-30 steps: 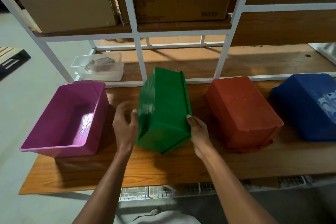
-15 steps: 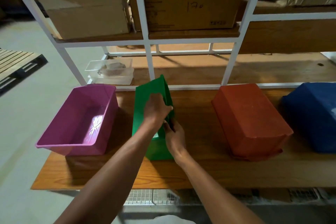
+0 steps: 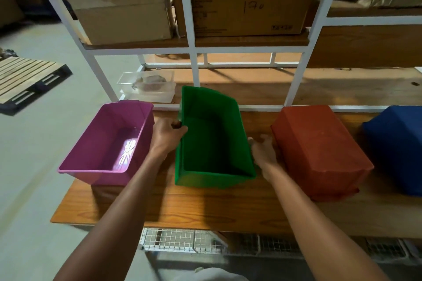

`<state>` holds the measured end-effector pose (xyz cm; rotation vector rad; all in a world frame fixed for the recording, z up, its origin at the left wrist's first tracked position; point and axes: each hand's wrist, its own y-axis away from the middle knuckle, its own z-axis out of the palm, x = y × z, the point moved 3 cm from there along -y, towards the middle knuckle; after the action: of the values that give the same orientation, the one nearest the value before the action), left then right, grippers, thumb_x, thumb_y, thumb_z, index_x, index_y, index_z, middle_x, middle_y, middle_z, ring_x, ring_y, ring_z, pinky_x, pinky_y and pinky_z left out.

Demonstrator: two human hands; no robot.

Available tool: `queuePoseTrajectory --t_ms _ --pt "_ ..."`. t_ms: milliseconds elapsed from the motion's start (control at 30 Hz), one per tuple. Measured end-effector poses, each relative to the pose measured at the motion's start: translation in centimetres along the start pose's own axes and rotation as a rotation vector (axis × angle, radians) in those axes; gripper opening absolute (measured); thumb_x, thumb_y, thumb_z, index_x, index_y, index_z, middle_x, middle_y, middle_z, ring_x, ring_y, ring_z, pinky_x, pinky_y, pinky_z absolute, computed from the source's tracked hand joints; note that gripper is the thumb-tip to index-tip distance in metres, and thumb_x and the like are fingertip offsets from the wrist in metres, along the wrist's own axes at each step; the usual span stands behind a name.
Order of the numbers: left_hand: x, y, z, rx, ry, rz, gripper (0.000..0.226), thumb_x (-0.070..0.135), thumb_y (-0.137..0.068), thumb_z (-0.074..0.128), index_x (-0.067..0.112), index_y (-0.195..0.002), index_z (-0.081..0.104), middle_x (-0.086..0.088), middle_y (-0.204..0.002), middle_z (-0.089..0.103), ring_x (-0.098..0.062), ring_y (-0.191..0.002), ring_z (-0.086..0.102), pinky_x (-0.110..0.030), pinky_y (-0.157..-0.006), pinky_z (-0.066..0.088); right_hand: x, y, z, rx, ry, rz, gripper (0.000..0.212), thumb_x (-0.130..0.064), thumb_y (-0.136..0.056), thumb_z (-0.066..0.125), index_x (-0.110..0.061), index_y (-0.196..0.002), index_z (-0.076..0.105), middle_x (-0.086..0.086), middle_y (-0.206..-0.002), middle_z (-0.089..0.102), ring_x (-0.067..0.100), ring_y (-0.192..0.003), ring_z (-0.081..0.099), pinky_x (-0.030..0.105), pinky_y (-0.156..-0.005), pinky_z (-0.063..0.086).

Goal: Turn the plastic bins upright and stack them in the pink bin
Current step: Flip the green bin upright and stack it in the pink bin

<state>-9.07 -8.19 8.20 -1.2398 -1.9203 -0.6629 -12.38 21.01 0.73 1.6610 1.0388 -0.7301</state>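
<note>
So the green bin [image 3: 214, 141] is sitting mouth-up on the wooden counter [image 3: 182, 207], maybe tipped a little toward the right, parked between the pink bin [image 3: 107, 141] and the red bin [image 3: 319, 153]. Left hand [image 3: 166, 137] is clamped on the green bin's left rim, thumb hooked over the edge. Right hand [image 3: 262, 153] is spread against the outside of the right wall, fingers loose, more steadying it than actually gripping as far as I can tell. These look like thin molded plastic, so I'd guess light and a bit flexy, smooth walls that would slip if you just squeeze the sides. The rolled rim on the long edges looks like the place to grab, one hand per side, so it doesn't twist going in. Pink bin is upright, empty and just left of the left hand, so it's a short hop over its near wall. Red bin and the blue bin [image 3: 395, 150] are bottom-up on the right and need flipping. Watch-outs: the red bin is nearly touching the right hand, so not much elbow room there, and the white shelf frame [image 3: 195, 70] plus a clear container [image 3: 148, 86] sit right behind, which could catch a bin lifted too far back.
</note>
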Motion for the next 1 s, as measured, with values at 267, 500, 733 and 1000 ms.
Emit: queuePoseTrajectory --t_ms 267,500,733,1000 --pt "-3.0 3.0 -1.4 -0.085 0.298 -0.141 0.018 0.03 -0.087 0.081 0.017 -0.1 0.083 -0.005 -0.092 0.083 -0.036 -0.093 0.079 -0.06 -0.087 0.063 -2.1 1.6 -0.8 -0.142 0.019 -0.032 0.032 -0.029 -0.11 0.044 -0.02 -0.1 0.073 -0.001 -0.096 0.071 0.016 -0.085 0.063 0.031 -0.065 0.042" --pt "-3.1 5.5 -3.1 -0.031 0.402 -0.105 0.007 0.026 -0.097 0.074 0.024 -0.103 0.077 -0.002 -0.098 0.083 -0.02 -0.089 0.08 -0.042 -0.08 0.066 -3.8 3.5 -0.5 -0.167 -0.089 -0.152 0.029 -0.026 -0.108 0.051 -0.014 -0.103 0.077 0.004 -0.096 0.081 0.02 -0.081 0.073 0.03 -0.064 0.049" --pt "-4.3 5.8 -5.5 -0.028 0.415 -0.087 0.016 0.026 -0.098 0.073 0.017 -0.11 0.078 -0.003 -0.094 0.082 -0.009 -0.075 0.079 -0.024 -0.064 0.063 -5.7 6.1 0.4 -0.171 -0.235 -0.237 0.022 -0.02 -0.106 0.058 -0.016 -0.098 0.078 0.004 -0.099 0.081 0.02 -0.091 0.074 0.037 -0.086 0.055" --pt "-7.5 4.3 -11.5 -0.073 0.531 -0.071 0.02 0.027 -0.1 0.071 0.014 -0.112 0.08 -0.002 -0.093 0.083 -0.02 -0.084 0.075 -0.042 -0.084 0.062 -7.3 9.3 5.9 -0.095 -0.307 -0.279 0.018 -0.021 -0.102 0.064 -0.012 -0.095 0.078 0.003 -0.095 0.082 0.02 -0.086 0.077 0.044 -0.09 0.059"
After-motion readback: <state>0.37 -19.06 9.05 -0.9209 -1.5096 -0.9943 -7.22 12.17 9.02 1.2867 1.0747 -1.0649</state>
